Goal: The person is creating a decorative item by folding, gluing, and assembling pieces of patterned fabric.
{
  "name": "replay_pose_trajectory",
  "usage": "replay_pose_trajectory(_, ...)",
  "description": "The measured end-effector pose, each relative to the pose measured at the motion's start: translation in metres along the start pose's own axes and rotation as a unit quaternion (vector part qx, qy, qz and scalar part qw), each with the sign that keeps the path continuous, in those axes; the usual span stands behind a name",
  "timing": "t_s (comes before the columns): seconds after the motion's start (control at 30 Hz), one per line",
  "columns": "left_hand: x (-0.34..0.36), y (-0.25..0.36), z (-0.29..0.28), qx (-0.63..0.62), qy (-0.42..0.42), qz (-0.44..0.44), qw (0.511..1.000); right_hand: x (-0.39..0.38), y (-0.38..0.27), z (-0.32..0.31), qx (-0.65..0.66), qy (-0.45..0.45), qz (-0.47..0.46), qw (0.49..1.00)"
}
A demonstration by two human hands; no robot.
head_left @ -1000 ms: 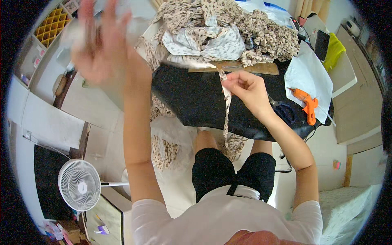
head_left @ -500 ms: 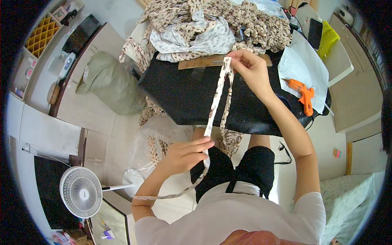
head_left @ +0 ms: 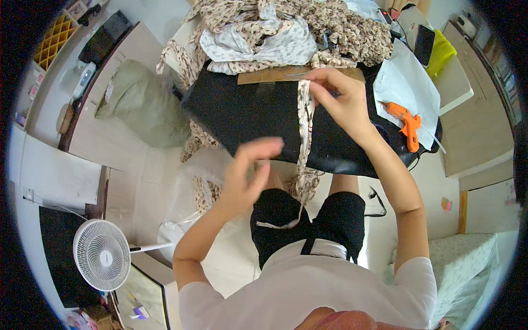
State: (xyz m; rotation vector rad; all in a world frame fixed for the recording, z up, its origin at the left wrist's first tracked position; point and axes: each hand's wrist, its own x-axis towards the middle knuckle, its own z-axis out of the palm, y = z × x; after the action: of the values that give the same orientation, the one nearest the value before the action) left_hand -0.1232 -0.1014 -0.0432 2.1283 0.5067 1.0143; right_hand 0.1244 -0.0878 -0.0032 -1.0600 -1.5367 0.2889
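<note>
My right hand [head_left: 334, 96] pinches the top of a narrow cream fabric strip with dark spots [head_left: 304, 118]. The strip hangs past the front edge of the black work surface [head_left: 236, 115] and trails over my lap. My left hand [head_left: 253, 170], blurred, is in the air left of the strip, fingers apart and empty. A wooden board [head_left: 256, 75] lies at the back of the black surface, behind my right hand. An orange glue gun [head_left: 406, 124] rests on a white sheet [head_left: 410, 82] to the right.
A heap of spotted and ruffled fabric [head_left: 357, 36] covers the back of the table. A black phone-like device [head_left: 423, 45] and yellow cloth [head_left: 440, 55] sit at the right. A grey-green sack [head_left: 137, 104] and white fan [head_left: 102, 253] stand left; plastic-bagged fabric [head_left: 203, 192] is below.
My left hand came down from high left onto the strip, then let go and moved up and leftward from it. My right hand still pinches the strip, now raised toward the back.
</note>
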Motion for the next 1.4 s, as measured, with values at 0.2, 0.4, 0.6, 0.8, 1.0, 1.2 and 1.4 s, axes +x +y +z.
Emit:
replay_pose_trajectory(0.2,0.089,0.020,-0.013,-0.248,-0.073,-0.183,0.948,-0.004,-0.018,0.015,-0.199,0.004,-0.211,0.957)
replay_pose_trajectory(0.4,0.110,0.065,-0.060,-0.225,-0.026,-0.107,0.968,-0.020,-0.014,0.014,-0.084,-0.028,0.021,0.996)
replay_pose_trajectory(0.6,0.121,0.094,-0.101,-0.203,0.021,-0.074,0.976,-0.020,-0.016,0.020,-0.034,-0.062,-0.013,0.997)
replay_pose_trajectory(0.8,0.109,0.080,-0.140,0.073,-0.200,-0.154,0.965,0.004,-0.028,0.017,-0.205,-0.022,-0.124,0.971)
replay_pose_trajectory(1.0,0.105,-0.004,-0.089,0.039,-0.167,-0.047,0.984,0.021,-0.027,0.035,-0.322,-0.091,-0.304,0.892)
replay_pose_trajectory(1.2,0.122,0.007,-0.053,-0.157,-0.198,-0.267,0.930,0.006,-0.015,0.030,-0.282,-0.046,-0.227,0.931)
replay_pose_trajectory(1.4,0.119,0.035,-0.070,-0.185,-0.194,-0.157,0.951,-0.001,0.000,0.017,-0.217,-0.016,-0.155,0.964)
